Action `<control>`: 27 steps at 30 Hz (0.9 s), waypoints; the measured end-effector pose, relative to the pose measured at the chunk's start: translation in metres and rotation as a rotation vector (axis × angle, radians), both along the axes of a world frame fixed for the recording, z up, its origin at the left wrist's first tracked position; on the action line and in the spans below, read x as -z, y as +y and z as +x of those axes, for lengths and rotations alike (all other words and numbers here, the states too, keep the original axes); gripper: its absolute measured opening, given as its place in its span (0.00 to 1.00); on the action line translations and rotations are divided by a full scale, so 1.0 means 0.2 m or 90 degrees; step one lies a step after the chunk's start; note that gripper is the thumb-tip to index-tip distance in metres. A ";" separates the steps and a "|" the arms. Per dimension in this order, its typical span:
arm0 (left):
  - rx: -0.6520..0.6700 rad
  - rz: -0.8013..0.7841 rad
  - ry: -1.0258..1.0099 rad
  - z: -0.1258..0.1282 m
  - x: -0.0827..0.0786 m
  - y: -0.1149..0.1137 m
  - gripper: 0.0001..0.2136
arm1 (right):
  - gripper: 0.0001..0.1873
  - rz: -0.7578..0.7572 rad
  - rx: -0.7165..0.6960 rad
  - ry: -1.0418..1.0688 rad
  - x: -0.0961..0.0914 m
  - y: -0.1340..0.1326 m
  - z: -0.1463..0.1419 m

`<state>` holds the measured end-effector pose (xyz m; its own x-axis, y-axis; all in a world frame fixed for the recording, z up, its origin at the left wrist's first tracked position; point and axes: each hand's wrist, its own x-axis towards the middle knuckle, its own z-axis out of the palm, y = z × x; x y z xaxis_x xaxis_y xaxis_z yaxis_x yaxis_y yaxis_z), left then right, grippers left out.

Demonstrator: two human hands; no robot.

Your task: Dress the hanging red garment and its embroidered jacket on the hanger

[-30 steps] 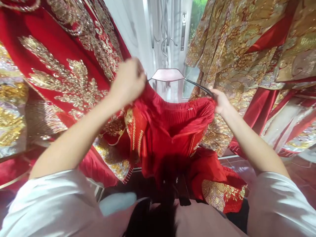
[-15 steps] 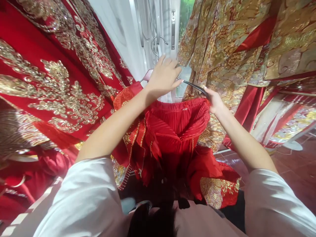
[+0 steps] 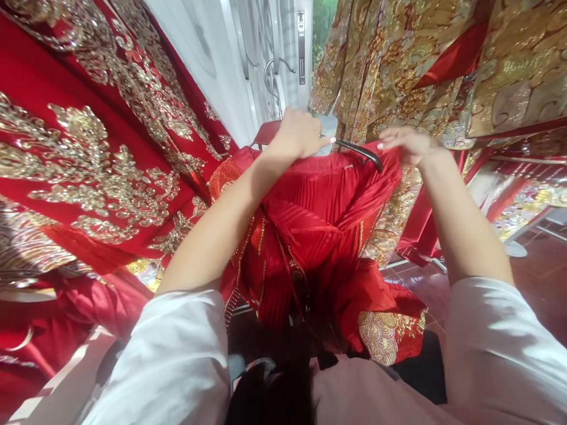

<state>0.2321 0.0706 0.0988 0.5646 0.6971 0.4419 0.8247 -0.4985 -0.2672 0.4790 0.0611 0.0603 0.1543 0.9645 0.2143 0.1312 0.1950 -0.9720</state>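
A red pleated skirt (image 3: 319,224) with gold embroidery hangs from a pink hanger (image 3: 268,131) with black clip arms and a metal hook. My left hand (image 3: 297,133) is closed over the middle of the hanger, covering most of its body. My right hand (image 3: 407,145) pinches the skirt's waistband at the hanger's right black arm (image 3: 364,152). The skirt's hem (image 3: 390,333) drops low in front of me, showing a gold scale pattern.
Red garments with heavy gold embroidery (image 3: 88,153) hang close on the left. Gold brocade robes (image 3: 420,65) hang on the right. A white door frame with a window (image 3: 287,47) stands behind the hanger. Red-brown floor (image 3: 535,277) shows at the lower right.
My left hand went from the skirt's left waistband up onto the hanger's middle. My right hand has risen and now pulls the waistband over the right arm. The skirt sits higher.
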 end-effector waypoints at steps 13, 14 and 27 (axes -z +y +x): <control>-0.082 0.039 0.010 0.08 0.06 0.06 0.13 | 0.12 0.348 0.173 -0.798 0.08 -0.35 -0.77; -0.073 0.043 0.002 0.07 0.07 0.07 0.12 | 0.14 0.311 0.134 -0.855 0.18 -0.36 -0.80; -0.114 0.115 -0.194 -0.53 0.16 -0.22 0.23 | 0.19 0.240 0.120 -0.852 0.48 -0.36 -0.47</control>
